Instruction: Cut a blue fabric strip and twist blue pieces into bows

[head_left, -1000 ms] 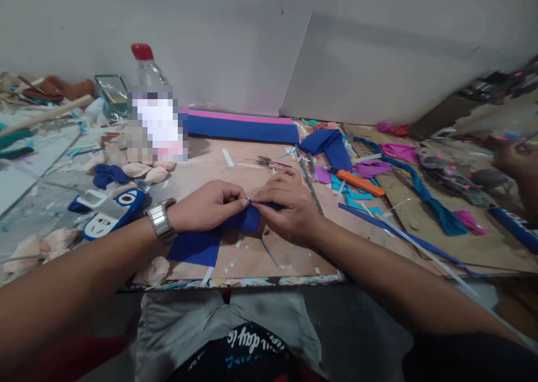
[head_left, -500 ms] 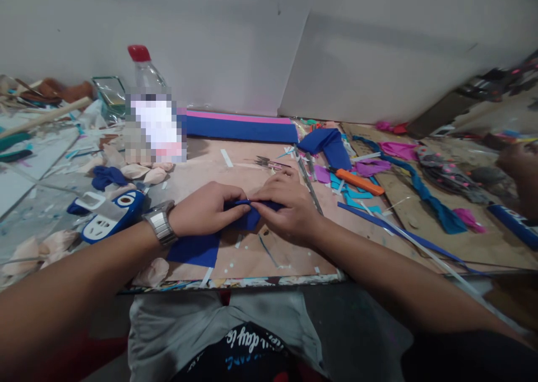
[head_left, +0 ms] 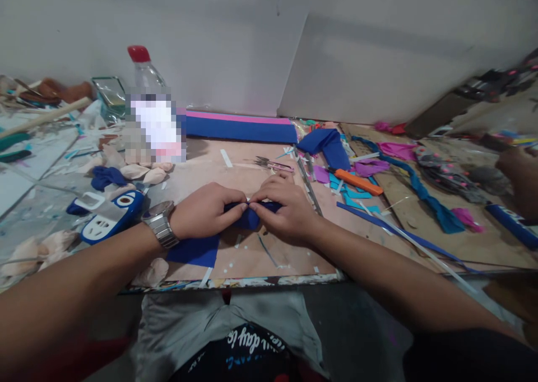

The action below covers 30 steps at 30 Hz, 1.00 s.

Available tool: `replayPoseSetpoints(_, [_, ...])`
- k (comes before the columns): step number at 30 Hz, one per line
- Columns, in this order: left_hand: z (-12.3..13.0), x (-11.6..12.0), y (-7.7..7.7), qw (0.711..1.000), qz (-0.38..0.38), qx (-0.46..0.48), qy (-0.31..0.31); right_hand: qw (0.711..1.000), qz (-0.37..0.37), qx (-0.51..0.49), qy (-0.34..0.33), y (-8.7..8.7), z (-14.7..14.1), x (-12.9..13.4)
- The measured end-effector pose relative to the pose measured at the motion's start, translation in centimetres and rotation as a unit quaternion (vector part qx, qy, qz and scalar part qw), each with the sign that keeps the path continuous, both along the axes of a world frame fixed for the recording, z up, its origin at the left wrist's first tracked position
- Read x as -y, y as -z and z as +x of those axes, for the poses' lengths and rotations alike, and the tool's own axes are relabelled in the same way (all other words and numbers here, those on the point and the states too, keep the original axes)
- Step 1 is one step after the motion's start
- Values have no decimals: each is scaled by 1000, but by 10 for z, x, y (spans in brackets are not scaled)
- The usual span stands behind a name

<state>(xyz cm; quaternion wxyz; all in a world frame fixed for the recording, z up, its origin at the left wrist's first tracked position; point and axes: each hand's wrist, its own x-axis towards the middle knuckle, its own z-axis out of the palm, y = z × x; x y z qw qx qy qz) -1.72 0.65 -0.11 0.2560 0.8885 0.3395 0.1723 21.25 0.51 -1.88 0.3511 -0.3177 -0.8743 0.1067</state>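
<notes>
A small piece of blue fabric (head_left: 247,219) is pinched between both hands, over the middle of the work board (head_left: 202,169). My left hand (head_left: 208,209), below a silver wristwatch (head_left: 162,225), grips its left part with thumb and fingers. On the other side, my right hand (head_left: 286,205) pinches the same piece, its thumb tip nearly touching the left thumb. A flat blue piece (head_left: 195,250) lies under my left wrist. Small thread snips (head_left: 273,163) rest just beyond my right hand. The fingers hide part of the held fabric.
A blue-and-white power strip (head_left: 111,217) sits left of my left wrist. Behind stand a red-capped bottle (head_left: 145,71) and a long blue strip (head_left: 241,130). An orange cutter (head_left: 359,182) lies among scraps at right. Another person's hand (head_left: 519,166) shows at the far right.
The fingers of my right hand have shifted slightly, uncovering more of the snips. Both hands keep their pinch on the blue fabric. The other person's hand at the far right has moved a little.
</notes>
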Motion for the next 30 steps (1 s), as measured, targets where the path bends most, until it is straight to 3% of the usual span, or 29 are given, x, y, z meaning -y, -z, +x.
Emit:
replayPoseSetpoints(13, [-2, -4, 0, 998, -50, 18, -33, 1000, -11, -12, 26, 2, 2, -3])
replayPoseSetpoints(23, [-1, -8, 3, 987, -156, 43, -17, 1000, 22, -8, -13, 1, 2, -3])
replayPoseSetpoints(30, [-3, -11, 3, 982, -182, 46, -16, 999, 25, -16, -25, -2, 1, -2])
